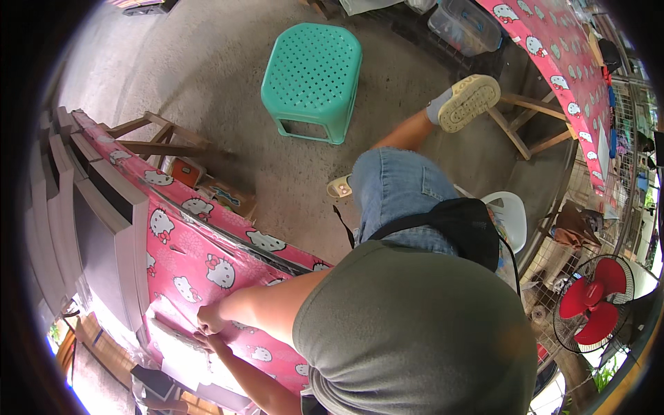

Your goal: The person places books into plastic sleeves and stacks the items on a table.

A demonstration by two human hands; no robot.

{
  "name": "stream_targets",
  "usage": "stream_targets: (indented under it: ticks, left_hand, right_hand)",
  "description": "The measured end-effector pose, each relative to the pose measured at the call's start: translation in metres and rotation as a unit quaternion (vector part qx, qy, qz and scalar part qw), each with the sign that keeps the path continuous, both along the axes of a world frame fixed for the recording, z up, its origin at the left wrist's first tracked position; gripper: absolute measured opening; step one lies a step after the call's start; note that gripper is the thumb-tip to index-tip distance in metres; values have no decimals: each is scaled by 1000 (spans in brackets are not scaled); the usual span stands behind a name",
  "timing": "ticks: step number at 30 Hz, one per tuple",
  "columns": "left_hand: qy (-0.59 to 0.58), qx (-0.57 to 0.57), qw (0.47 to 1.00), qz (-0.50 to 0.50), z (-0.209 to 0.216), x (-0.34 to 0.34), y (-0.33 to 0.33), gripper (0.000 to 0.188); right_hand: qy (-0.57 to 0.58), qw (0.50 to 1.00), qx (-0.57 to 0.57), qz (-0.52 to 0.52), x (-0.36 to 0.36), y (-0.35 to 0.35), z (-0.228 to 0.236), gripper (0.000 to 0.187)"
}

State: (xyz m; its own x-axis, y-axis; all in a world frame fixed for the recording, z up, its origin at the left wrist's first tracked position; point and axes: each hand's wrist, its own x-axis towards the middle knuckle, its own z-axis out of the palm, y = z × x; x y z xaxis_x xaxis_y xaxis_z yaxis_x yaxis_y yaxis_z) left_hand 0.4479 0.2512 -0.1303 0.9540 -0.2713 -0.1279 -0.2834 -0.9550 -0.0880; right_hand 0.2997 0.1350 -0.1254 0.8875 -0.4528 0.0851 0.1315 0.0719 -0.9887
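Both my hands are close together over the table with a pink cartoon-print cloth. My right hand is closed, its fingers curled; what it grips, if anything, is hidden. Just below it, my left hand has its fingers bent together at the edge of a white, glare-washed sheet-like thing. I cannot make out what those fingers pinch. Beside the hands, at the left, stands a row of thick pale and dark slabs like large books.
A green plastic stool stands on the concrete floor. Boxes sit under the table. To the right are a white plastic chair and a red-bladed fan. Another pink-covered table and a clear bin are at the upper right.
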Motion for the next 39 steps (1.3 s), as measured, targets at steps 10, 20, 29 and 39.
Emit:
stream_targets:
  ticks: [10,20,29,39]
  left_hand:
    - [-139,16,990,31,2,76,10,82]
    - [-23,-309,935,-174,-15,92,67,21]
    - [-194,-455,868,-46,19,-179,2,11]
    - [1,-504,859,96,47,-273,-4,18]
  right_hand:
    - [-9,999,-29,-16,10,-14,-14,15]
    - [9,998,-60,28,27,9,-14,19]
    - [-11,981,-190,26,3,-18,-2,19]
    - [-95,790,-565,217,-87,-75,32,31]
